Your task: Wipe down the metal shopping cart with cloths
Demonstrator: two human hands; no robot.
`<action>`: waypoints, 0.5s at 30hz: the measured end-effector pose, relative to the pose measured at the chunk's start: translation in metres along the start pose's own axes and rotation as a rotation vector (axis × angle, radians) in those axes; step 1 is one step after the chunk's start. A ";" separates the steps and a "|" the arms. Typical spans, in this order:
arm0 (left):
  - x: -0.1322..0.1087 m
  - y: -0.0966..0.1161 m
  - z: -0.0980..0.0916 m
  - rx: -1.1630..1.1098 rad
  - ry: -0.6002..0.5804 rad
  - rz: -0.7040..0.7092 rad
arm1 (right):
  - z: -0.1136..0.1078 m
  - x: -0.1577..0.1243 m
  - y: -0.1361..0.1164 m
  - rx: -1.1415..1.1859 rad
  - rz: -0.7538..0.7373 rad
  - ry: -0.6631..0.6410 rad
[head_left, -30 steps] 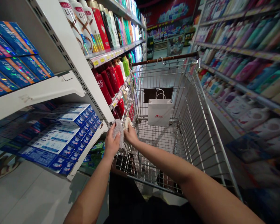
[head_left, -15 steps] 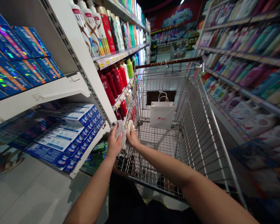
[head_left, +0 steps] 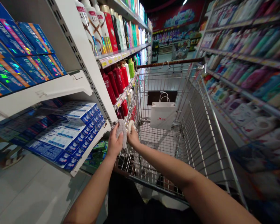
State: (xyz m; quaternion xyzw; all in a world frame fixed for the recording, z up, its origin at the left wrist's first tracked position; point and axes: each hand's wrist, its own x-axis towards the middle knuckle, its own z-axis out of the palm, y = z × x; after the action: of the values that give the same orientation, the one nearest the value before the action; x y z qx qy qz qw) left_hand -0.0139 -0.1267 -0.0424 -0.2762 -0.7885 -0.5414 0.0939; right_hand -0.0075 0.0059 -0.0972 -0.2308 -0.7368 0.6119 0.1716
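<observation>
My left hand (head_left: 114, 143) grips a crumpled grey cloth (head_left: 121, 133) against the near corner of a wire shopping cart (head_left: 196, 149). Beside it, my right hand (head_left: 133, 137) holds a smaller cream-coloured cloth (head_left: 131, 126) at the same wire edge. The two hands are close together, and the grey cloth hangs between them. Inside the cart stands a white paper carrier bag (head_left: 162, 115) with loop handles, near the far end. A brown cart handle (head_left: 170, 63) crosses the far end.
Shelves of boxed toothpaste (head_left: 63, 140) and bottled shampoo (head_left: 95, 28) line the left of the aisle. Shelves of bottled detergent (head_left: 254, 124) line the right. A tiled floor (head_left: 35, 186) lies at lower left. Another cart (head_left: 179, 51) stands far down the aisle.
The cart, shelves and both hands have drifted slightly right in view. My hands still hold the same cloths at the cart's edge.
</observation>
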 end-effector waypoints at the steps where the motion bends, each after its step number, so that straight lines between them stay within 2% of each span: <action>1: 0.000 0.000 0.000 0.000 0.002 0.002 | 0.000 0.001 -0.007 0.010 -0.013 0.012; 5: 0.000 0.001 0.000 0.010 0.011 0.009 | 0.000 0.001 -0.019 0.052 -0.128 0.058; 9: 0.000 0.000 0.000 0.017 0.009 0.024 | 0.005 -0.003 0.001 0.097 -0.190 0.060; 11: 0.000 0.000 0.000 0.026 0.010 0.028 | 0.006 -0.004 0.016 0.103 -0.155 0.033; 15: 0.000 0.001 0.000 0.026 0.002 0.021 | 0.005 -0.005 0.038 0.123 0.048 -0.012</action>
State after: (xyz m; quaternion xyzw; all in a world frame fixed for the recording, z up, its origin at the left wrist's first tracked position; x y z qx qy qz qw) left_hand -0.0139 -0.1259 -0.0418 -0.2828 -0.7925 -0.5303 0.1039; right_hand -0.0016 0.0045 -0.1358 -0.2337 -0.6930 0.6615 0.1662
